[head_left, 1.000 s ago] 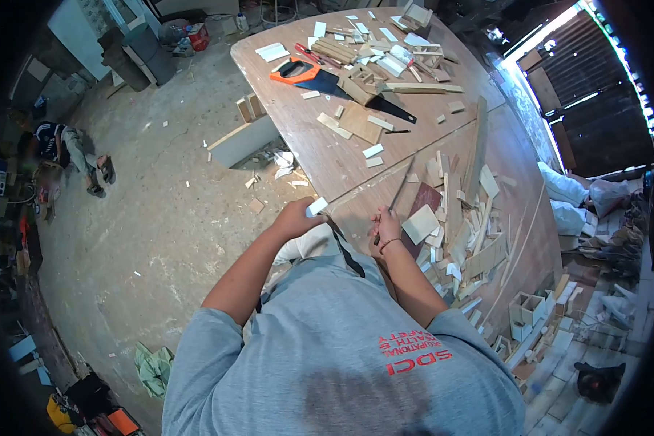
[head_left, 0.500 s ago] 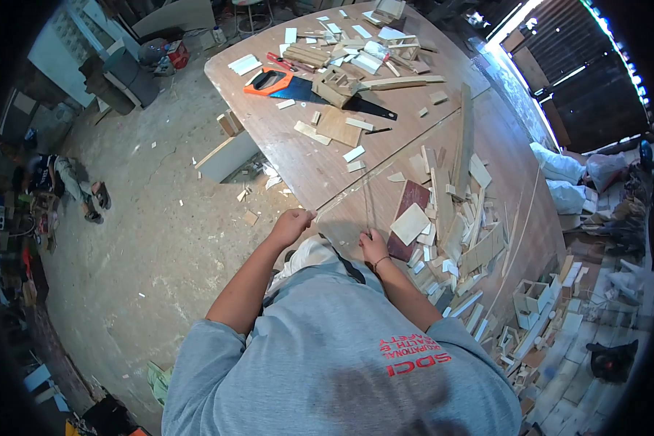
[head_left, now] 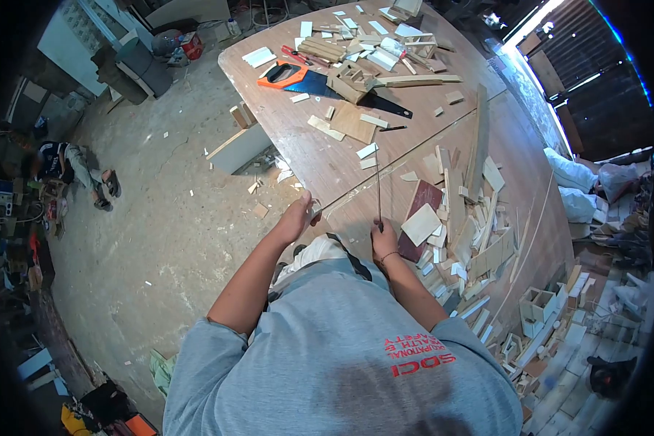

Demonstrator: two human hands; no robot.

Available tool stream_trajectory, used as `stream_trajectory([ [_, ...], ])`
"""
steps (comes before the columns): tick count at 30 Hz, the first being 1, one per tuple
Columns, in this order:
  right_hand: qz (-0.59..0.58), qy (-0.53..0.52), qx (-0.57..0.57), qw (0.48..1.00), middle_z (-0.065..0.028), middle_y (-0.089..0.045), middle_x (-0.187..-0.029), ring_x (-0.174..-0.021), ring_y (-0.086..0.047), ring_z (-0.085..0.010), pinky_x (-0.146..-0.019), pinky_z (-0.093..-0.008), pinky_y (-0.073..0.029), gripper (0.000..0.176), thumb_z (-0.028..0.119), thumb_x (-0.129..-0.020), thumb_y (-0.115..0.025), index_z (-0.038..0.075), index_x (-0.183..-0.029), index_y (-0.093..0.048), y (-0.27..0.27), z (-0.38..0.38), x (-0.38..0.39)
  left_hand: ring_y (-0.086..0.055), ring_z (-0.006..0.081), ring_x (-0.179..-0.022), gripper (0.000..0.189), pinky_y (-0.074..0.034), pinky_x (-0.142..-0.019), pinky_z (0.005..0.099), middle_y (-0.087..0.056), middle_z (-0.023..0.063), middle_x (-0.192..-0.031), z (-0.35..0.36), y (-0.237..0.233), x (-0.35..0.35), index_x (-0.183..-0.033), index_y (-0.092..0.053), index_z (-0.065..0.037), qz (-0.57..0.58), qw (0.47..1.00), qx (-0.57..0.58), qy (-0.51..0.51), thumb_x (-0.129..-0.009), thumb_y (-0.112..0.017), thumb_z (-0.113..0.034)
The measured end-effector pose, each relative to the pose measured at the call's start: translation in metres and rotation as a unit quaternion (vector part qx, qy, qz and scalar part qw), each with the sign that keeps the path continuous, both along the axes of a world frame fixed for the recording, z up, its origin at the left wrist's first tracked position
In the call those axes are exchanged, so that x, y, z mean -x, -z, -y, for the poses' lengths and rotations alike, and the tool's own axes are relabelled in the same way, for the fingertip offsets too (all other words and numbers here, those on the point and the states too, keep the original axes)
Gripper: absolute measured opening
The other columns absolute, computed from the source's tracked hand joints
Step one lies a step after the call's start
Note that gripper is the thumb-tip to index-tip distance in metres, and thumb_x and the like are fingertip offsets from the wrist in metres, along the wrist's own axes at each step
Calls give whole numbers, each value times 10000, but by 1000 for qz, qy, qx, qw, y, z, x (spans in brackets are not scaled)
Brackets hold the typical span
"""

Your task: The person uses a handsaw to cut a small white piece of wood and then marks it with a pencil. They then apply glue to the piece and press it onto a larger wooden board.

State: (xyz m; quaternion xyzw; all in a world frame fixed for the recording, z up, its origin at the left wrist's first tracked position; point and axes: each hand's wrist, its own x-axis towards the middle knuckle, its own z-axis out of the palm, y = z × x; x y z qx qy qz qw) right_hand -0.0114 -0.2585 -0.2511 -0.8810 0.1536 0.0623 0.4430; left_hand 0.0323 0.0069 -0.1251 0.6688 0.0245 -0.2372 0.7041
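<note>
In my right hand (head_left: 385, 241), closed near the table's front edge, is a long thin dark rod-like tool (head_left: 378, 185); it points away from me over the tabletop. My left hand (head_left: 296, 218) is at the table's near left corner, thumb raised and fingers curled. What the left fingers hold, if anything, is too small to make out. A dark seam runs across the wooden table (head_left: 305, 160) from beside this hand. Right of my right hand lie a dark red board (head_left: 418, 207) and a pale wood piece (head_left: 421, 224).
An orange-handled handsaw (head_left: 309, 81) lies among wood blocks on the far half, with a black pen (head_left: 393, 128) nearby. Offcuts (head_left: 479, 240) heap up at right. A board (head_left: 238, 151) stands on the floor left of the table. A person (head_left: 73, 167) sits far left.
My left thumb has lifted from its pinch at the table corner. My right hand has shifted slightly right, its rod now more upright in view. The whole view has shifted a little.
</note>
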Motion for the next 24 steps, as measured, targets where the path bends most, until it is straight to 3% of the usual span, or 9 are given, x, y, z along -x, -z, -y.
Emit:
stream_trajectory([
  [3, 21, -40, 126, 991, -182, -617, -998, -923, -604, -300, -832, -347, -457, 307, 182, -857, -578, 19, -1117, -576, -3, -3, -9, -437, 143, -633, 725, -365, -626, 299, -470, 27, -666, -6, 0, 4, -727, -498, -72, 27, 999, -10, 32, -927, -98, -642],
  [6, 173, -58, 231, 956, -163, -570, -1112, -1016, -565, -304, -865, -372, -451, 360, 185, -851, -599, 28, -1174, -563, -46, -22, -19, -448, 141, -643, 786, -380, -636, 297, -472, 25, -669, -8, -8, 10, -732, -505, -67, 59, 997, -12, 48, -894, -58, -693],
  [7, 116, -104, -8, 988, -130, -571, -1090, -985, -561, -247, -856, -336, -447, 359, 171, -864, -596, 38, -1196, -562, -62, -29, -25, -454, 142, -648, 809, -387, -640, 295, -473, 25, -670, -8, -9, 12, -735, -509, -62, 75, 996, -12, 54, -877, -51, -715],
  [8, 50, -142, -246, 957, -97, -572, -1067, -955, -558, -189, -847, -300, -442, 361, 156, -876, -592, 47, -1218, -561, -81, -37, -29, -454, 142, -648, 809, -387, -640, 295, -473, 25, -670, -10, -8, 13, -735, -509, -62, 74, 996, -13, 52, -877, -51, -715],
  [9, 48, -142, -247, 957, -97, -572, -1067, -955, -558, -189, -847, -300, -442, 361, 156, -876, -592, 47, -1218, -561, -108, -46, -30, -487, 157, -662, 851, -408, -651, 306, -511, 39, -687, -12, -6, 14, -787, -546, -35, 96, 992, -23, 76, -859, -76, -742],
  [11, 55, -248, -386, 887, -59, -552, -1020, -914, -537, -115, -806, -243, -437, 307, 112, -903, -564, 41, -1201, -581, -161, -64, -32, -520, 173, -676, 900, -430, -662, 316, -550, 52, -705, -11, -7, 15, -839, -582, -8, 119, 987, -34, 103, -842, -101, -768],
  [15, 35, -345, -364, 864, -40, -519, -939, -855, -532, -107, -763, -230, -435, 214, 54, -894, -563, 12, -1091, -637, -192, -78, -42, -513, 166, -674, 953, -433, -631, 312, -566, 62, -728, 1, -40, 19, -902, -588, 8, 132, 984, -47, 106, -790, -133, -822],
  [20, 8, -334, -418, 845, -32, -529, -922, -822, -523, -104, -762, -242, -427, 141, 65, -894, -580, 17, -1007, -651, -182, -80, -40, -543, 197, -661, 908, -452, -622, 338, -589, 101, -721, 2, -46, 25, -934, -603, 21, 141, 987, -25, 70, -819, -214, -792],
  [24, 37, -320, -445, 836, -22, -533, -896, -804, -515, -102, -748, -243, -417, 98, 63, -897, -574, 10, -959, -630, -168, -83, -35, -539, 211, -644, 819, -447, -619, 340, -569, 111, -703, -4, -37, 25, -902, -586, 34, 125, 980, -86, 126, -871, -266, -719],
])
